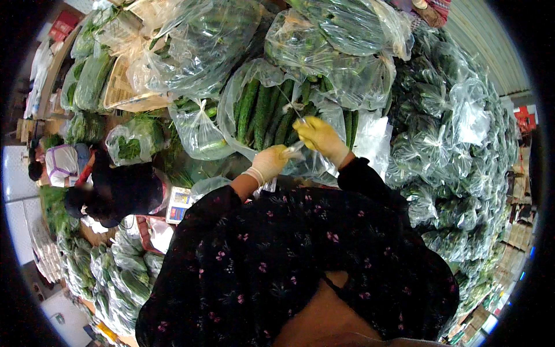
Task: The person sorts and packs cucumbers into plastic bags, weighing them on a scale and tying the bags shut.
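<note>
An open clear plastic bag of long dark-green cucumbers (263, 110) lies just ahead of my hands. My left hand (270, 163), in a pale yellow glove, is closed on a bunched piece of clear plastic bag (295, 149) at the near side of the cucumbers. To its right my right hand (321, 139), gloved in brighter yellow, is closed with the fingers bent. A thin strand (292, 104) runs from its fingers up across the cucumbers; whether it is string or wire I cannot tell. To the left sits a knotted clear bag of green vegetables (202, 130).
Large clear bags of cucumbers (217, 49) are piled at the far side, beside a yellow plastic crate (124, 87). Many knotted bags of greens (445, 150) are stacked on the right. A person in dark clothing (127, 188) bends at the left; another person is farther left.
</note>
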Demonstrator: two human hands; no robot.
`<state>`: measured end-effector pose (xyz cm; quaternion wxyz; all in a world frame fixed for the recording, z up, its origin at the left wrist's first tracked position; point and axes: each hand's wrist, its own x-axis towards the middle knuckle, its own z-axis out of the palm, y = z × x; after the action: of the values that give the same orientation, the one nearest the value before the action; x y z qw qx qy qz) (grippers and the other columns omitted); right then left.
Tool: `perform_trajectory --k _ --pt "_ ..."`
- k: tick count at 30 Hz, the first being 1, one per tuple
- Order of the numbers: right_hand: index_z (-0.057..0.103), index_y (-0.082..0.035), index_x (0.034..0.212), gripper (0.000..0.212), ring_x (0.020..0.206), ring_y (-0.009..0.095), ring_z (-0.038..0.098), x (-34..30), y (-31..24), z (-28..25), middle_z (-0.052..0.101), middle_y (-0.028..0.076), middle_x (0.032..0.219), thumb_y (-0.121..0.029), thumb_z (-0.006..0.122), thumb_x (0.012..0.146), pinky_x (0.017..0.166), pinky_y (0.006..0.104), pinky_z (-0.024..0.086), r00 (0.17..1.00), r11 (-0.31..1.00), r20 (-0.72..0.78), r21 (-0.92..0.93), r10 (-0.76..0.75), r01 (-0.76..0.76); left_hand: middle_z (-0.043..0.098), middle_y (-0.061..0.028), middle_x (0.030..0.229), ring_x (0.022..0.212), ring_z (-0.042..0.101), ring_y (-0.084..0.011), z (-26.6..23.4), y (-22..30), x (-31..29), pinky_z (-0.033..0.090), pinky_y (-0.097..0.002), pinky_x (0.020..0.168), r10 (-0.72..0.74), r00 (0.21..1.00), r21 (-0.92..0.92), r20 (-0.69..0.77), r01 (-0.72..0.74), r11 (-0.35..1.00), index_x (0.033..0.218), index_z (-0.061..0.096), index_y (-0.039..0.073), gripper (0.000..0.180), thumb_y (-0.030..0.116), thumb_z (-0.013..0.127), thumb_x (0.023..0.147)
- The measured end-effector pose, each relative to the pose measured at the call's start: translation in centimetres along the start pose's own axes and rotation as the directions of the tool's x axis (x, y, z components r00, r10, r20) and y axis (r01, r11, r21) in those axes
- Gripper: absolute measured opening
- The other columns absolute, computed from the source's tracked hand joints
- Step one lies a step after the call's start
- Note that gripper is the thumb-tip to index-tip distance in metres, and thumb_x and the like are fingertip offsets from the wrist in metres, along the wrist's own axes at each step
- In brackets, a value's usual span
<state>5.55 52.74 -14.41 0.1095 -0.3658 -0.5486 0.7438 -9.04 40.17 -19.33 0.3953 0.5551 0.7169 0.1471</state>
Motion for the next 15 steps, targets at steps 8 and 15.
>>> perform_trajectory --k 8,15 --pt "0.051 -0.002 0.101 0.030 0.083 0.014 0.057 1.4 1.7 -5.2 0.059 0.005 0.095 -0.024 0.059 0.083 0.074 0.0250 0.045 0.974 0.947 0.039 -0.227 -0.224 0.227 0.062 -0.0132 0.083 0.078 0.060 -0.0307 -0.3 -5.0 -6.9 0.048 -0.0382 0.070 0.126 0.992 -0.247 -0.019 -0.127 0.961 0.096 0.062 0.011 0.021 0.024 0.055 0.081" --pt "0.050 0.002 0.117 0.051 0.127 0.035 0.032 -3.8 6.6 -6.9 0.031 0.023 0.138 -0.020 0.061 0.073 0.103 0.0359 0.030 0.958 0.603 -0.079 -0.791 -0.277 0.109 0.061 -0.0098 0.087 0.079 0.060 -0.0292 2.8 -8.6 -11.7 0.049 -0.0362 0.068 0.007 1.000 0.012 -0.016 -0.007 1.000 0.092 0.064 0.012 0.020 0.021 0.058 0.076"
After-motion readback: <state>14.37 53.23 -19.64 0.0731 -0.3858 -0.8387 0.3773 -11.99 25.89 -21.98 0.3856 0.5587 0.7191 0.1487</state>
